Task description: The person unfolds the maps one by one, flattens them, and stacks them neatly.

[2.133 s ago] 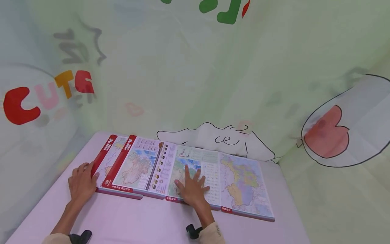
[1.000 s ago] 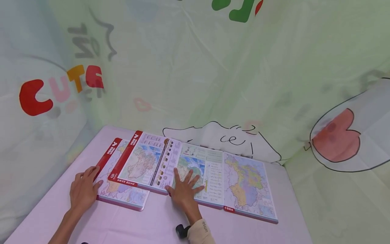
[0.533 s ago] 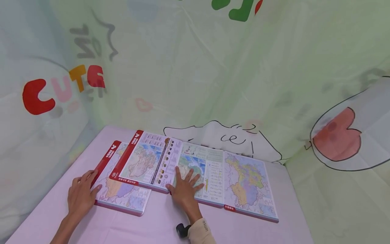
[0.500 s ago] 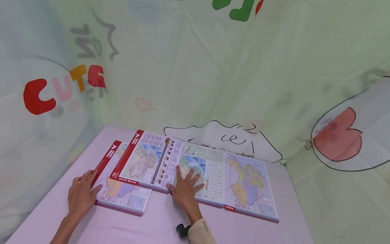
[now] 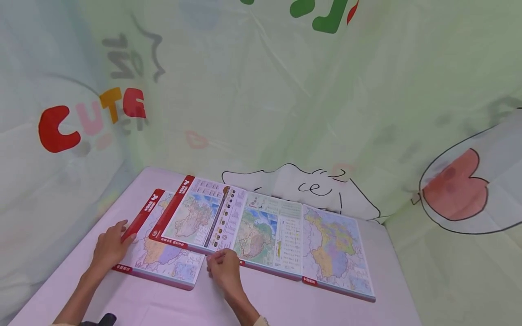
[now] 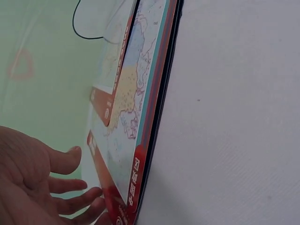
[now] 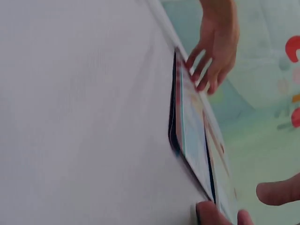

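A thick stack of map sheets (image 5: 157,256) with a red band lies at the left. My left hand (image 5: 109,248) is at its red-banded left edge, fingers loosely bent; in the left wrist view that hand (image 6: 42,183) has its fingertips by the red corner. Another red-banded map stack (image 5: 195,217) overlaps it from behind. My right hand (image 5: 225,273) is at that upper stack's near right corner, fingers bent. In the right wrist view its thumb (image 7: 277,191) stands apart from the fingers (image 7: 213,214) near the stack's edge. Whether these fingers touch the stack is unclear.
To the right, a green-toned map (image 5: 256,235) and a map with coloured regions (image 5: 336,253) continue the row on the pink-white table (image 5: 163,308). Behind and at the sides hangs a printed pale green cloth (image 5: 244,99).
The left stack has slid toward the near edge, out from beneath the upper one, with my left hand on it. My right hand has left the middle map, moving left and nearer, its spread fingers now bent.
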Available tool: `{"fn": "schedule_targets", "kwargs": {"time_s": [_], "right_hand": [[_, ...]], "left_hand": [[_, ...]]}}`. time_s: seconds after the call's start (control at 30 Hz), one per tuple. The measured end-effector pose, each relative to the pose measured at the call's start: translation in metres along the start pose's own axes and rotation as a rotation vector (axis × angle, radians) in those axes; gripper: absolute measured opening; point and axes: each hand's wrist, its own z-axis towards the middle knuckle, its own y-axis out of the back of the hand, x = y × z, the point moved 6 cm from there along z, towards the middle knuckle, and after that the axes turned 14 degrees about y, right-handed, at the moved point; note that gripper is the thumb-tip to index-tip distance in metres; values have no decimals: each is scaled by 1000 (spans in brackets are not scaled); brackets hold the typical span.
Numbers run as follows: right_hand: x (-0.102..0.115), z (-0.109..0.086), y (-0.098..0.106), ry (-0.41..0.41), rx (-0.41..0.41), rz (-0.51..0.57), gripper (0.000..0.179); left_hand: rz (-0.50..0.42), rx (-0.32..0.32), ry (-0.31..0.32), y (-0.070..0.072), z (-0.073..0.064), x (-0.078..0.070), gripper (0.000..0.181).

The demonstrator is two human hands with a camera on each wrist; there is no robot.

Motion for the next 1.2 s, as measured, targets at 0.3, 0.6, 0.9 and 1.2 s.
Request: {"fn": "schedule_targets", "kwargs": {"time_s": [0.3, 0.6, 0.9, 1.2], "right_hand": [[6, -19, -23, -263, 82, 185, 39], [-17, -21, -40, -265, 83, 353, 21], [-6, -22, -21, -153, 39, 325, 12], [-3, -22, -12, -221, 89, 315, 22]], "left_hand": [[7, 146, 31, 8, 14, 10, 72], [-19, 254, 25, 27, 15, 21, 66], [-96, 488, 81, 43, 4, 31, 72], [-249, 575, 122, 75, -13, 27, 70]]}}
